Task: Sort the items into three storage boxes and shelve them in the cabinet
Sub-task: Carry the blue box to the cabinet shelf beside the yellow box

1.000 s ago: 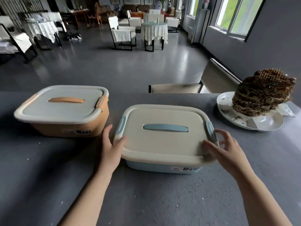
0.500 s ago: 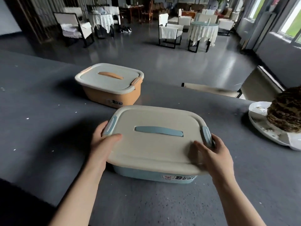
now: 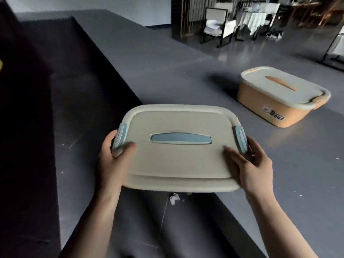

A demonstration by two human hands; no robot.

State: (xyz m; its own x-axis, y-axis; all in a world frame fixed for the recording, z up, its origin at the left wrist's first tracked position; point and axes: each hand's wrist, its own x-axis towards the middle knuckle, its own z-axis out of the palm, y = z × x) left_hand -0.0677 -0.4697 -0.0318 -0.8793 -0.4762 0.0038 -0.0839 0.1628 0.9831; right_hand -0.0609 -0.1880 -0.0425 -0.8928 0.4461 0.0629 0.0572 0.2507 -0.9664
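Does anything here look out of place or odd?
Nothing much. Both hands, left hand and right hand, grip the blue box level, its lid on. The orange box sits closed on the counter. Only a small white scrap on the floor below looks stray; it is too blurred to identify.

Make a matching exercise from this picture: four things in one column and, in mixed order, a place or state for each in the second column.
1. blue box
2. orange box
3. left hand
4. right hand

a. stands on the grey counter, nobody touches it
b. grips the box's left side, thumb on the lid
c. held by both hands, lid on
d. grips the box's right side by the clip

Pairs: 1-c, 2-a, 3-b, 4-d
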